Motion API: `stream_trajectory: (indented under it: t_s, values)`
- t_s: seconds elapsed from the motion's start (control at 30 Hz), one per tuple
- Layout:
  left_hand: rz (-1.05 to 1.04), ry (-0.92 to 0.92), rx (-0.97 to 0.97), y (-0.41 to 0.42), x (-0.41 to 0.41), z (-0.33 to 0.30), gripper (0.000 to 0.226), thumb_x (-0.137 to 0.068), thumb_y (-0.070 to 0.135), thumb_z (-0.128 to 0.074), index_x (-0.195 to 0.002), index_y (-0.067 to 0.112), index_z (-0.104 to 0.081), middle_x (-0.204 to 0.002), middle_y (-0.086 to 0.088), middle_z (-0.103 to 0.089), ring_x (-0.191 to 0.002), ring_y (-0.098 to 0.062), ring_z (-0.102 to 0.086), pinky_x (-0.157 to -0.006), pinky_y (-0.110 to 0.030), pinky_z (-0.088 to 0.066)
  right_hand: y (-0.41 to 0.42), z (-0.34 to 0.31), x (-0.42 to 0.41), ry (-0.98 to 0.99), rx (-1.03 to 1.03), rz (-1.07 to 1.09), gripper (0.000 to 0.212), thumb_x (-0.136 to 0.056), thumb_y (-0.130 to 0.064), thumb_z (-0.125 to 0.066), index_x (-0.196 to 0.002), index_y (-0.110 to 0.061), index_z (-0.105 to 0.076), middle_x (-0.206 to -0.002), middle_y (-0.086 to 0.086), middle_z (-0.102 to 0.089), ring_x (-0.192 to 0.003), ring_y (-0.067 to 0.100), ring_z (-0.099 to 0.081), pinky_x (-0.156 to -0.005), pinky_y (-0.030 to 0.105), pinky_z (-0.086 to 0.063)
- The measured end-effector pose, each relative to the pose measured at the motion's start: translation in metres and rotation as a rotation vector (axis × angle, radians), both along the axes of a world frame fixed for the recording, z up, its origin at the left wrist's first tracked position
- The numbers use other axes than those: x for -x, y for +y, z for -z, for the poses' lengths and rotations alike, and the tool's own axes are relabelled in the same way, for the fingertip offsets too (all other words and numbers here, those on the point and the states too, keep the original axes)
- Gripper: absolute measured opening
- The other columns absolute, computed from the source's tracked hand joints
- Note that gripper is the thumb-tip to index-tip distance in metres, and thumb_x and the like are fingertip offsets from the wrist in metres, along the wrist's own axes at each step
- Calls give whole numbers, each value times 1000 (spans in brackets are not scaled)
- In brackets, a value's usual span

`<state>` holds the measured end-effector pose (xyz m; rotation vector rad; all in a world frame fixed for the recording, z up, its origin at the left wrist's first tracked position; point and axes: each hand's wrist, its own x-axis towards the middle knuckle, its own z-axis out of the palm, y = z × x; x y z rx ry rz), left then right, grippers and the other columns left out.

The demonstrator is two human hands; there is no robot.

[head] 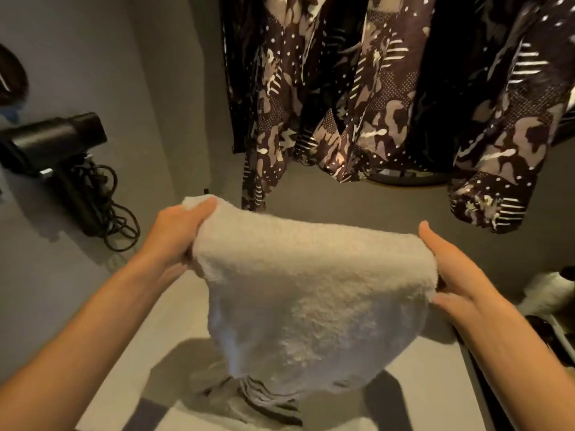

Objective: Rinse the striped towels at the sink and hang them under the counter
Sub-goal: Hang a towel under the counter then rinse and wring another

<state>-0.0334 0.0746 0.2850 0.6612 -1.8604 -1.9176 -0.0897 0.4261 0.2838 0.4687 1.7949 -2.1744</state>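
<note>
Here my left hand (pixel 177 234) and right hand (pixel 451 269) each pinch an end of the fluffy off-white terry towel (pixel 311 290), stretched in mid-air; I judge hanging comes next, needing a rail.

Towel (pixel 311 290) plain off-white; hanging garments (pixel 357 88) dark brown camouflage, white dots, stripes; hairdryer (pixel 56 138) black.

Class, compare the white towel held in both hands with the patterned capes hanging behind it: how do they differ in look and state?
The white towel is plain and fluffy; the patterned capes are dark, smooth-looking, printed with camouflage, dots and stripes. The towel is stretched between the left hand and right hand; the capes hang free, untouched. Both are cloth, draping downward.
</note>
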Motion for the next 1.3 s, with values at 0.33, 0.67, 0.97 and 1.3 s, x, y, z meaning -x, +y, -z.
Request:
stream_trajectory:
  t_s: [0.33, 0.67, 0.97, 1.3]
  values:
    - [474, -543, 190, -49, -18, 32, 56, -73, 41, -83, -117, 9, -70, -98, -8, -79, -83, -20, -76, -60, -28, -58, -8, -13, -18, 229, 384, 19, 23, -101, -29, -53, -100, -8, -63, -85, 7, -66, -81, 17, -66, -81, 37, -56]
    - [233, -263, -993, 97, -66, 188, 50, -90, 14, -65, -138, 13, -51, -129, -23, -62, -117, -39, -60, -112, -52, -38, -57, -19, -18, 301, 683, -64, 25, -92, -34, -55, -111, -18, -62, -84, 3, -71, -79, 13, -71, -82, 37, -60]
    - [556, -432, -994, 155, -47, 192, 66, -87, 52, -72, -130, 4, -61, -121, -18, -73, -118, -32, -65, -109, -46, -45, -47, -29, -20, 336, 652, -44, 28, -99, -38, -54, -110, -15, -65, -106, 3, -67, -118, 19, -63, -107, 44, -47]
    - [325, 29, -182, 44, -18, 79, 21, -98, 16, -61, -108, 3, -74, -94, -9, -76, -90, -22, -66, -81, -32, -52, 0, -30, -32, 376, 464, 50, 66, -88, -41, -62, -143, -6, -49, -145, 16, -51, -137, 30, -48, -107, 56, -45]
